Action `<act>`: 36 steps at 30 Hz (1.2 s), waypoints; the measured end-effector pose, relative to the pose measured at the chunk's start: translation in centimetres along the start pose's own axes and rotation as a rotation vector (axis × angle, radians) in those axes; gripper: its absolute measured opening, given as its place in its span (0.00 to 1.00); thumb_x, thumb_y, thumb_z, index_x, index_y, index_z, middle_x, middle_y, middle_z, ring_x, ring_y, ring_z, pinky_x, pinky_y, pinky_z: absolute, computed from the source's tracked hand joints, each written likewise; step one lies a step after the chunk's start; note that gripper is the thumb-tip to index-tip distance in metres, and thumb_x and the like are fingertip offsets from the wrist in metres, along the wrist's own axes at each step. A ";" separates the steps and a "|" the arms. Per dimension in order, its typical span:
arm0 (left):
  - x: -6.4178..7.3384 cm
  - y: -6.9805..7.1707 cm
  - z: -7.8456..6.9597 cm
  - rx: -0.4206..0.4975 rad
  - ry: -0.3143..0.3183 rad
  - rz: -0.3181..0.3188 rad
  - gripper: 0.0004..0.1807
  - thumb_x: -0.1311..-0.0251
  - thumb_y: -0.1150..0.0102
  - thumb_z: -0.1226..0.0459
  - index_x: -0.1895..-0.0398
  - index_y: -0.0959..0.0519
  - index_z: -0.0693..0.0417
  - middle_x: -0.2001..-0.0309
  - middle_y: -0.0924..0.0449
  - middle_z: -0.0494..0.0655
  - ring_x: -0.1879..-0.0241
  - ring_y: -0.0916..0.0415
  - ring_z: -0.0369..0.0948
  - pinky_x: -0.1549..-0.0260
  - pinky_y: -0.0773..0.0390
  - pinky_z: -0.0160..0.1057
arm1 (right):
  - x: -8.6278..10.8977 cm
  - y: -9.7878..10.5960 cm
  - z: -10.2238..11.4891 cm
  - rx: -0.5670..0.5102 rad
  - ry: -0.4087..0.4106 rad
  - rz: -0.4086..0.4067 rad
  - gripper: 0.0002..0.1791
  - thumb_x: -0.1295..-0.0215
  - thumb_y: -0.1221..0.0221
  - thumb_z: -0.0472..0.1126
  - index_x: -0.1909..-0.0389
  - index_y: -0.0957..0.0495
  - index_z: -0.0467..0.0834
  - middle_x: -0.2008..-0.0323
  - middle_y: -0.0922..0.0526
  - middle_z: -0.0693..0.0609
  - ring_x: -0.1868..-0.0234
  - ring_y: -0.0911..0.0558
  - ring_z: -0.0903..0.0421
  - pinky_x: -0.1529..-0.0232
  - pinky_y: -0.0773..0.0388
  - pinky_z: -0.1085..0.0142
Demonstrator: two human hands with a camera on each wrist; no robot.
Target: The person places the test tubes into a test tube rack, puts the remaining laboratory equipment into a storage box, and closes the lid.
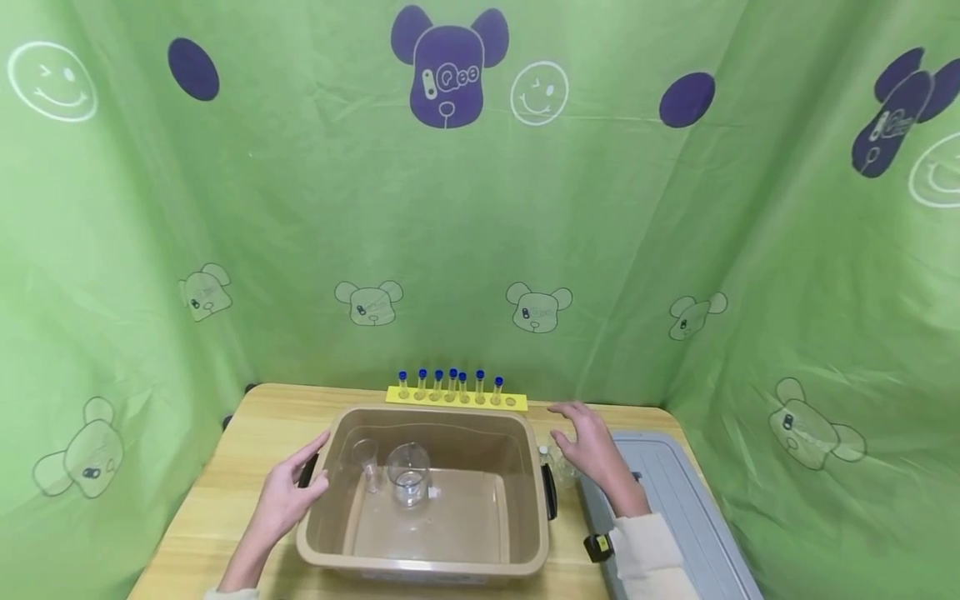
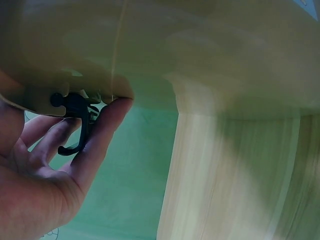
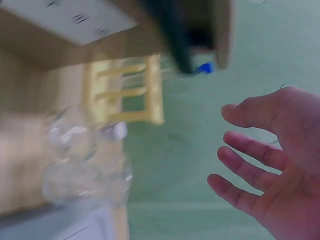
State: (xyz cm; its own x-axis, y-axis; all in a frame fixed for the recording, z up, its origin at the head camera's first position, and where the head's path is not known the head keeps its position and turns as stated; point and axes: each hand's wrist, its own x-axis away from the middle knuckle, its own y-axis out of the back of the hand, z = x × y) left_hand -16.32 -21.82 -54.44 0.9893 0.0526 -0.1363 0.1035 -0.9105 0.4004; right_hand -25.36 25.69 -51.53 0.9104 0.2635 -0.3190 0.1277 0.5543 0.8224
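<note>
A brown plastic bin [image 1: 427, 569] stands on the table, holding a clear round glass vessel [image 1: 409, 483] and a slimmer clear glass piece [image 1: 366, 467]. At its left side my left hand [image 1: 283, 500] touches the bin, thumb over the rim and fingers largely straight beside the black handle latch [image 2: 82, 120]. Off the bin's right side, my right hand [image 1: 596, 454] hovers with fingers spread, holding nothing. Below it, clear glassware [image 3: 82, 165], blurred in the right wrist view, stands on the table beside the bin.
Behind the bin, a yellow rack [image 1: 519, 402] holds several blue-capped tubes [image 1: 453, 387]. A grey lid [image 1: 675, 492] lies at the table's right side, partly under the right forearm. Green printed curtains [image 1: 450, 208] surround the wooden table [image 1: 202, 508].
</note>
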 end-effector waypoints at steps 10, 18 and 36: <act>0.1 0.1 -0.1 -0.010 0.002 -0.002 0.36 0.42 0.35 0.76 0.28 0.29 0.59 0.30 0.31 0.64 0.34 0.29 0.60 0.37 0.31 0.45 | 2.7 -2.6 -4.1 0.073 -0.071 -0.007 0.22 0.44 0.30 0.30 0.46 0.18 0.33 0.48 0.20 0.33 0.47 0.20 0.33 0.46 0.19 0.38; 0.1 0.1 0.0 -0.013 0.003 -0.003 0.36 0.42 0.36 0.76 0.28 0.29 0.59 0.30 0.31 0.63 0.33 0.30 0.59 0.37 0.32 0.39 | 3.6 -3.3 -4.9 0.071 -0.121 0.023 0.22 0.45 0.29 0.30 0.48 0.18 0.33 0.48 0.20 0.33 0.48 0.19 0.33 0.45 0.19 0.40; 0.0 0.0 -0.1 -0.031 -0.001 -0.013 0.36 0.44 0.36 0.76 0.29 0.28 0.60 0.30 0.31 0.63 0.34 0.30 0.60 0.37 0.32 0.39 | 4.2 -5.1 -6.2 0.048 -0.143 0.001 0.20 0.48 0.29 0.27 0.51 0.17 0.32 0.52 0.19 0.34 0.51 0.18 0.33 0.46 0.18 0.40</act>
State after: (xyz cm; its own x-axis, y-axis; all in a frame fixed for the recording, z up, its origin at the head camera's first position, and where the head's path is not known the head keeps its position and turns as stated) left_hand -16.26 -21.78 -54.40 0.9876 0.0642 -0.1429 0.1200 -0.8967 0.4260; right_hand -24.62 28.89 -59.96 0.9570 0.1468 -0.2503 0.1422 0.5149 0.8454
